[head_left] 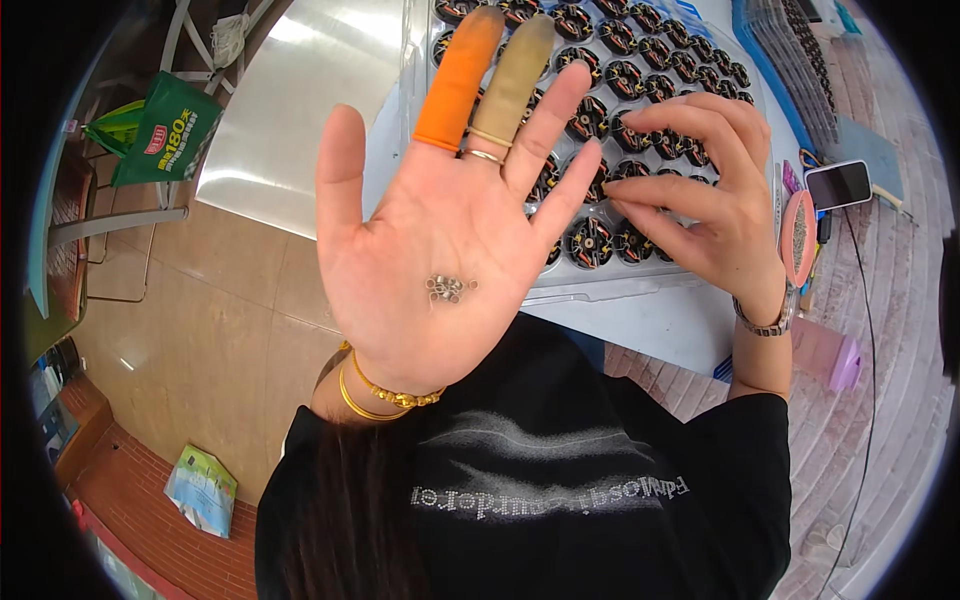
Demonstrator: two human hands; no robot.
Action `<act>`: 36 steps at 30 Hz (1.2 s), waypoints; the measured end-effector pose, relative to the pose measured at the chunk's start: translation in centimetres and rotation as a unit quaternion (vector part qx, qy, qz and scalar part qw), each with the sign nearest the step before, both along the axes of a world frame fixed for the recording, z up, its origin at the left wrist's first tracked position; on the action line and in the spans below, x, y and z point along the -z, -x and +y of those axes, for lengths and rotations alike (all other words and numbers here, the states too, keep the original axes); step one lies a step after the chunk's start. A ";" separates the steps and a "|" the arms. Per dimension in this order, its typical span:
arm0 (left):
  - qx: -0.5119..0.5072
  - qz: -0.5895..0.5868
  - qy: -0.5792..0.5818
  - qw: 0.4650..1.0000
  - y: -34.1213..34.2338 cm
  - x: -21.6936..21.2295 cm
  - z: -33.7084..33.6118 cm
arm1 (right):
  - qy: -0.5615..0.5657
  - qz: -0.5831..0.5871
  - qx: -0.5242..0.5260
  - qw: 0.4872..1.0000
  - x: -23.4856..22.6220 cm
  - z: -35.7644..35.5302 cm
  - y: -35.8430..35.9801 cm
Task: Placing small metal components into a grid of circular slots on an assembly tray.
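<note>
On the left hand's (pixel 430 225) upturned palm, tiny metal coils (pixel 445 289) are lying loose, left of the right hand (pixel 718 195). The left fingers are standing wide apart, gripping nothing; the right thumb and one finger are nearly meeting over round black parts (pixel 590 243), any hold impossible to tell.
</note>
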State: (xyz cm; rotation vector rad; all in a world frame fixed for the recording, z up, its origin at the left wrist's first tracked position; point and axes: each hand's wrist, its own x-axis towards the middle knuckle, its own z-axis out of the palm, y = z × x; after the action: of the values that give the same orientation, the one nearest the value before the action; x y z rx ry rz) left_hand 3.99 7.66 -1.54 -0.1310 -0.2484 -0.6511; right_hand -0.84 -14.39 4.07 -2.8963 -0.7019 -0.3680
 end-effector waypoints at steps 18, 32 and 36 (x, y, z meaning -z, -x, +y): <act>0.020 -0.005 -0.005 1.000 0.2 0.2 -0.2 | 0.003 0.004 -0.006 1.000 0.0 -0.2 -0.4; 0.032 -0.009 -0.010 0.999 0.1 0.4 -0.1 | 0.057 -0.006 -0.032 0.998 -1.6 0.8 0.1; 0.038 -0.012 -0.013 0.999 0.2 0.4 -0.2 | -0.021 -0.040 -0.010 0.999 -3.0 2.4 0.3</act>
State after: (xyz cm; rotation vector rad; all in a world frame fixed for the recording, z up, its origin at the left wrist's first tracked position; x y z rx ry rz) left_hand 3.83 7.47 -1.98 -0.1075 -0.2593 -0.7311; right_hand -1.17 -11.95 7.10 -2.8470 -0.7247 -0.4936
